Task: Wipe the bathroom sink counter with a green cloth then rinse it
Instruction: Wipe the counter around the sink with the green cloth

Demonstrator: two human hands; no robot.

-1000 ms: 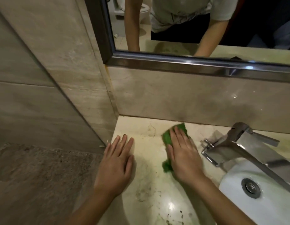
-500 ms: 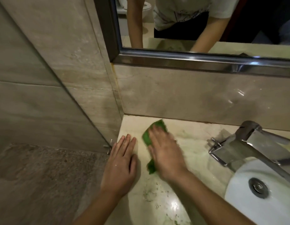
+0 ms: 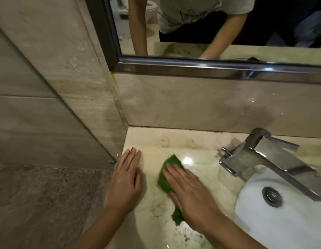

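Green cloth lies bunched on the marble counter, left of the chrome faucet. We've got our right hand flat on top, fingers straight and close together, pressing it down. Our left hand rests just beside it at the counter's left edge, fingers together, thumb slightly apart. The risk, we reckon: the stone looks wet and glossy, so the cloth could slip from under the palm, or miss the specks near the front.
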